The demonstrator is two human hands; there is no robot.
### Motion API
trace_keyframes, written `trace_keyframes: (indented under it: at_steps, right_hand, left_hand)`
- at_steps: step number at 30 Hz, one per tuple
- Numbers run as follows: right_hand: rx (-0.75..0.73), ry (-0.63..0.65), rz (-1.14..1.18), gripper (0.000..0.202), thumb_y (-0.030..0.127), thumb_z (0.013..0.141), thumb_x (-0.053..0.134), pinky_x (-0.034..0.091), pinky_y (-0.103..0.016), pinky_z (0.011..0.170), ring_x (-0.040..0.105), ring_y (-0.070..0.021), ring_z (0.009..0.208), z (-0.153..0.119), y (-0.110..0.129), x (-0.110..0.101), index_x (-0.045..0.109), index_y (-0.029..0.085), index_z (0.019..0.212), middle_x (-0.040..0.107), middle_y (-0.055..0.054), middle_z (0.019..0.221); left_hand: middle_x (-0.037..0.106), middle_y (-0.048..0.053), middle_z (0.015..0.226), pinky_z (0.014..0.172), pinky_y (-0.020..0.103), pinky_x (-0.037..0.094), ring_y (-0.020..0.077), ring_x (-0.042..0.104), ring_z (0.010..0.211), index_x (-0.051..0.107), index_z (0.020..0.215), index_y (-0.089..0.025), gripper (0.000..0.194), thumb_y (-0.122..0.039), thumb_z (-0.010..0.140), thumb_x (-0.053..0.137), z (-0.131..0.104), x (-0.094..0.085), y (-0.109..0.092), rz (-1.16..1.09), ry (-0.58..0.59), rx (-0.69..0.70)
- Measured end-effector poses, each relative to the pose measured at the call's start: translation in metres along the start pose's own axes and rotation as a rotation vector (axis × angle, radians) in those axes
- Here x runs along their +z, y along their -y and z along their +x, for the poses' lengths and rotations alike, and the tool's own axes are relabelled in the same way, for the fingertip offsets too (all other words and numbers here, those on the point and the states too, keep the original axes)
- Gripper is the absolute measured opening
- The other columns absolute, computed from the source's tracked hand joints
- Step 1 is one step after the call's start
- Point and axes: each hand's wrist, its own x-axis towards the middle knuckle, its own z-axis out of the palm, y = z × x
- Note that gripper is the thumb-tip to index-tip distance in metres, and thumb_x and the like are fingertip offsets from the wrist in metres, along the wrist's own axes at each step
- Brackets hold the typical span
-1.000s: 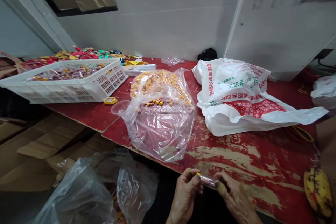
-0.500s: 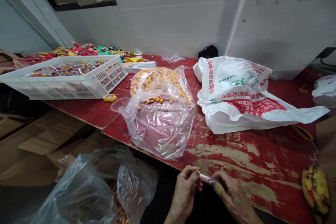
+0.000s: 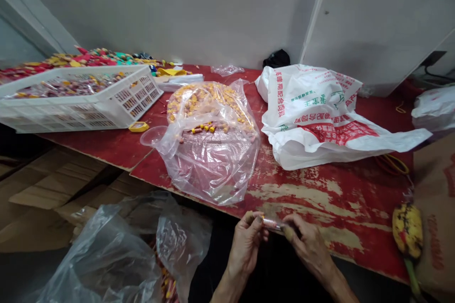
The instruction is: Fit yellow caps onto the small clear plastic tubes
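Observation:
Between my hands, just off the table's front edge, is a small reddish tube with a yellow end and what looks like a transparent sleeve. My left hand pinches its yellow end between thumb and fingers. At the other end, the thumb and fingertips of my right hand close on the transparent part. Beyond them, a large transparent plastic bag lies on the table. Many reddish pieces with yellow ends fill its back part and mouth.
A white plastic crate of wrapped pieces stands left, near a yellow tape roll. A printed white sack lies right on the worn red table. Near the right edge are a spotted banana and a carton. Another transparent bag sits below left.
The view has shifted slightly, moving the table things left and up in the picture. Both hands still hold the small tube, and my right hand has come a little nearer my left.

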Motion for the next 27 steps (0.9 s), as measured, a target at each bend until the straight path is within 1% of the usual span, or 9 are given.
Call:
trace_keyframes:
  at_steps: [3,8,14,16,19,21,24,25,27]
  right_hand:
    - [0.077,0.010,0.036,0.036,0.043,0.094,0.037,0.036,-0.025,0.052,0.054,-0.0155,0.053,0.002,0.003,-0.001,0.058,0.019,0.079,0.058,-0.001,0.060]
    - [0.127,-0.009,0.112,0.036,0.045,0.095,0.036,0.036,-0.025,0.053,0.052,-0.0157,0.056,0.004,0.006,-0.006,0.057,0.019,0.081,0.057,-0.001,0.064]
    - [0.069,0.026,0.134,0.032,0.041,0.089,0.048,0.043,-0.025,0.062,0.058,-0.0182,0.073,0.001,0.002,-0.012,0.055,0.018,0.110,0.063,-0.005,0.090]
    - [0.067,0.037,0.125,0.028,0.042,0.091,0.044,0.039,-0.024,0.056,0.054,-0.0163,0.063,0.001,0.000,-0.011,0.058,0.018,0.094,0.060,-0.002,0.075]
    - [0.092,0.016,0.127,0.043,0.047,0.094,0.034,0.032,-0.024,0.048,0.045,-0.0138,0.051,0.001,-0.001,-0.010,0.052,0.019,0.068,0.049,0.001,0.056]
    - [0.096,0.020,0.145,0.040,0.048,0.093,0.036,0.034,-0.024,0.051,0.049,-0.0146,0.056,0.002,0.002,-0.011,0.055,0.018,0.074,0.053,0.000,0.062]
    - [0.094,0.079,0.152,0.029,0.044,0.089,0.048,0.038,-0.023,0.057,0.054,-0.0160,0.067,0.002,0.006,-0.014,0.057,0.018,0.097,0.060,-0.002,0.079]
    - [0.089,0.092,0.151,0.028,0.044,0.089,0.048,0.037,-0.023,0.056,0.053,-0.0157,0.067,0.002,0.006,-0.014,0.057,0.018,0.096,0.060,-0.002,0.078]
    - [0.084,0.091,0.143,0.035,0.046,0.092,0.040,0.033,-0.023,0.052,0.048,-0.0140,0.057,0.001,0.004,-0.013,0.056,0.018,0.079,0.054,0.000,0.065]
  left_hand:
    - [0.066,0.003,0.064,0.049,0.019,0.044,0.0105,0.057,0.051,0.068,0.079,-0.013,0.033,-0.027,0.056,0.087,-0.001,0.001,-0.002,0.019,0.016,-0.012]
    - [0.069,0.006,0.072,0.055,0.021,0.048,0.0125,0.061,0.057,0.070,0.082,-0.013,0.032,-0.021,0.055,0.086,-0.002,0.002,-0.008,0.061,0.057,-0.057]
    - [0.068,0.005,0.074,0.055,0.021,0.049,0.0128,0.061,0.058,0.071,0.083,-0.014,0.030,-0.021,0.058,0.085,-0.001,0.002,-0.007,0.077,0.074,-0.029]
    - [0.067,0.004,0.073,0.053,0.021,0.048,0.0124,0.060,0.057,0.071,0.083,-0.014,0.030,-0.022,0.059,0.084,0.000,0.001,-0.005,0.090,0.076,-0.030]
    - [0.065,0.002,0.072,0.051,0.020,0.047,0.0112,0.059,0.055,0.071,0.083,-0.014,0.030,-0.023,0.059,0.084,0.001,0.000,-0.004,0.103,0.078,-0.015]
    - [0.065,0.001,0.073,0.051,0.020,0.046,0.0105,0.058,0.054,0.071,0.084,-0.015,0.030,-0.023,0.058,0.085,0.001,-0.001,-0.003,0.098,0.075,0.004]
    - [0.065,0.001,0.073,0.051,0.019,0.045,0.0099,0.057,0.054,0.071,0.084,-0.015,0.030,-0.022,0.058,0.085,0.001,-0.002,-0.002,0.093,0.071,0.016]
    - [0.065,0.001,0.072,0.051,0.019,0.045,0.0099,0.057,0.054,0.072,0.084,-0.015,0.030,-0.022,0.058,0.085,0.001,-0.002,-0.002,0.097,0.071,0.014]
    - [0.064,0.001,0.068,0.050,0.019,0.045,0.0100,0.057,0.053,0.072,0.083,-0.014,0.029,-0.023,0.058,0.085,0.000,-0.003,-0.001,0.103,0.076,0.005]
